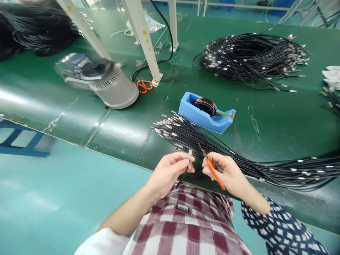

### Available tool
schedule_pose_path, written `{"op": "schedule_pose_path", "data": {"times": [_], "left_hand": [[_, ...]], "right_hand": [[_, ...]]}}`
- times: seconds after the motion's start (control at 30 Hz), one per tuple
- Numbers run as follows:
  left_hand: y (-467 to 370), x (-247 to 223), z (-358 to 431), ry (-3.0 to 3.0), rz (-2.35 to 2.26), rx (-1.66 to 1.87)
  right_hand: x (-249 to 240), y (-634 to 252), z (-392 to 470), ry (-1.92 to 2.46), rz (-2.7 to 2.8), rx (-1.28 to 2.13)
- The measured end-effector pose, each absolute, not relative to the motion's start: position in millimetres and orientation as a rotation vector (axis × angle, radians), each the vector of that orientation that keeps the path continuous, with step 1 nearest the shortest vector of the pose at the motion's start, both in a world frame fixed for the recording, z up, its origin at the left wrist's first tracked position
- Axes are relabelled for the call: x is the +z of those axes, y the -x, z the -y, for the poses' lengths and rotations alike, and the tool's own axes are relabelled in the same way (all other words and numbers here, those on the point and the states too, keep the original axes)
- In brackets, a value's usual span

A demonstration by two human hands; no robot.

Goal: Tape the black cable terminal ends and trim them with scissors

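My left hand (pixel 170 171) pinches the end of a black cable (pixel 183 177), whose pale tip (pixel 190 153) sticks up between thumb and fingers. My right hand (pixel 225 171) is closed around orange-handled scissors (pixel 214 171), their narrow metal point aimed up and to the left. Just beyond both hands a bundle of black cables (pixel 209 145) with whitish ends lies across the green table (pixel 265 120) and runs off to the right. Behind the bundle sits a blue tape dispenser (pixel 207 122) with an amber roll.
At the left stands a grey round device (pixel 117 88), with other orange-handled scissors (pixel 145 86) beside it. White posts (pixel 148 46) rise from the table. A large cable coil (pixel 252 58) lies at the back right, more black cables (pixel 39 28) at the back left. A blue stool (pixel 23 145) is at left.
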State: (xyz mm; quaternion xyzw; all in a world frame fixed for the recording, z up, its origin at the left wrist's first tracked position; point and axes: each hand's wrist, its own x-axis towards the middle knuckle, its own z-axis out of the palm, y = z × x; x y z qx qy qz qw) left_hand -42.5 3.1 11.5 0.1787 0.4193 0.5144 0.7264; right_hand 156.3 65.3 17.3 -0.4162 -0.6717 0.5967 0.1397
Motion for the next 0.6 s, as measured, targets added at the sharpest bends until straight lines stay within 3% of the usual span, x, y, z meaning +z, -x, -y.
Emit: {"op": "schedule_pose_path", "data": {"times": [0.13,0.4,0.6], "left_hand": [[50,21,-4,-0.563,-0.962,0.932],[48,36,-3,-1.476,-1.299,0.718],[42,33,-2,-1.569,-1.351,0.765]], "right_hand": [[26,-161,-69,1.242,1.913,1.683],[37,-166,-67,1.217,1.946,1.668],[55,-192,-71,1.133,2.608,1.043]]}}
